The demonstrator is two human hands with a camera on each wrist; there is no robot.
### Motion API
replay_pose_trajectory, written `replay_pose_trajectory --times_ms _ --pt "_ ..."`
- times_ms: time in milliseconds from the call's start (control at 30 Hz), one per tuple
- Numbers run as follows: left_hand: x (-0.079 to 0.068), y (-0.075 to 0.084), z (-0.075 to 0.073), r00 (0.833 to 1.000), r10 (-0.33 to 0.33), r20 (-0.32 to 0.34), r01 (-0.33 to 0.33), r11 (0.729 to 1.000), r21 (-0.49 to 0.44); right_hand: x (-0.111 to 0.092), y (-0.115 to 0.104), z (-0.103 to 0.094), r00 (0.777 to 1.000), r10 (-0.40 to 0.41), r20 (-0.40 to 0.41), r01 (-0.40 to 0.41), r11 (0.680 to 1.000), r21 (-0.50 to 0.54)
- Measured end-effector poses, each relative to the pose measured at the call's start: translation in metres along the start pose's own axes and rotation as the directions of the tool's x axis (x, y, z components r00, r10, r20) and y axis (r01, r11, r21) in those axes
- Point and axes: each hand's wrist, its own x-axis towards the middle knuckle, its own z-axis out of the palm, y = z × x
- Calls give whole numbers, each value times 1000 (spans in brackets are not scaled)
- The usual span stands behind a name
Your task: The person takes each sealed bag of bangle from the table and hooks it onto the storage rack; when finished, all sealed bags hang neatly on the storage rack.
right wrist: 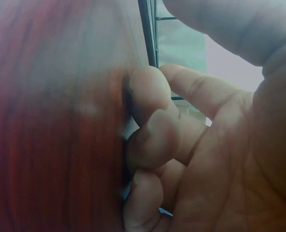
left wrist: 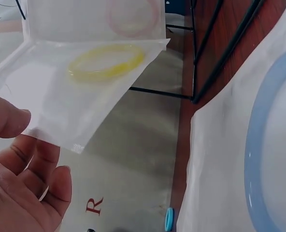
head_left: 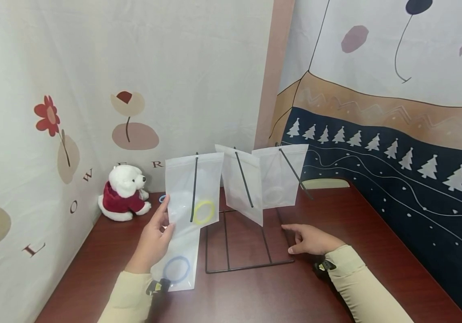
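Observation:
A black wire rack point(head_left: 251, 268) stands on the table, with three frosted zip bags hanging from its slanted rods. My left hand point(head_left: 154, 235) pinches the outer edge of the leftmost bag point(head_left: 180, 179) between thumb and fingers; inside is a yellow ring point(left wrist: 107, 63). Behind it, another bag point(head_left: 240, 179) hangs angled, and a third bag point(head_left: 279, 172) is at the right. A pink ring point(left wrist: 133, 19) shows through one of these in the left wrist view. My right hand point(head_left: 311, 237) holds the rack's right base wire by thumb and forefinger, other fingers curled against the table.
Left of the rack, a frosted bag point(head_left: 192, 251) with a large blue ring point(head_left: 176, 269) lies on the table. A white plush bear point(head_left: 125, 193) in red sits at the back left, beside a small blue ring point(head_left: 162, 198). Printed cloth point(head_left: 198, 80) hangs behind the table.

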Motion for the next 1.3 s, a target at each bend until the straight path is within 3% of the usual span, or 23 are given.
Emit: replay_pose_trajectory --times_ms 533,667,800,900,1033,1167,1300 --pt "2 -9 -5 998 -32 -54 31 999 -13 0 2 1 1000 2 -4 -2 1000 2" --pt "3 -12 -9 996 -73 -51 71 996 -48 0 2 1 1000 2 -3 -2 1000 0" --pt "4 -19 -15 988 -156 -14 155 986 -63 0 3 1 1000 4 -2 -4 1000 -6" --pt "5 -25 -18 967 -251 46 252 967 -34 0 3 1 1000 3 -3 -3 1000 -7" --pt "5 -35 -21 910 -382 160 379 924 52 0 3 1 1000 0 -4 0 1000 -6" --pt "3 -45 -23 849 -452 273 437 892 117 0 2 0 1000 3 -3 -3 1000 -4" --pt "1 -53 -23 815 -477 328 451 879 159 -1 1 0 1000 8 -2 -8 1000 0"
